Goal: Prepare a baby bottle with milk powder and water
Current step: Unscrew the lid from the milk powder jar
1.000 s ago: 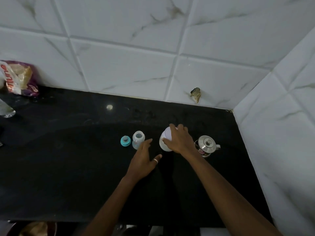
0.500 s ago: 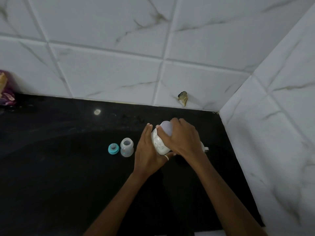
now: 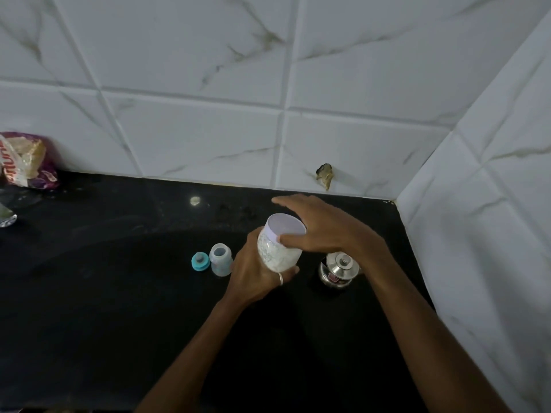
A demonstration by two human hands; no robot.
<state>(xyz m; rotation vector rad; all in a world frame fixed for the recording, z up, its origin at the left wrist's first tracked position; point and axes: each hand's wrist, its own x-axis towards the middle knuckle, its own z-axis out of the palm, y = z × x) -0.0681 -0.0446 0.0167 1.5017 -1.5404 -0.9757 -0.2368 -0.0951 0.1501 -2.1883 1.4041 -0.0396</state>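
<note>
L hand (image 3: 256,278) clamped on powder jar (image 3: 277,251), R hand (image 3: 322,231) splayed over lid (image 3: 286,225). I'd twist w/ jar upright, clear of open bottle (image 3: 221,260).

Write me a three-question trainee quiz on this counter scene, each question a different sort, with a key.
1. True or false: the bottle on the counter is capped.
2. Multiple choice: where is the teal cap? A) on the bottle; B) on the counter just left of the bottle; C) in the right hand.
3. Fill in: the left hand grips the white jar from ____.

Key
1. False: its mouth is open.
2. B.
3. Below; the right hand is at the lid. The steel pot to the right is untouched.
</note>
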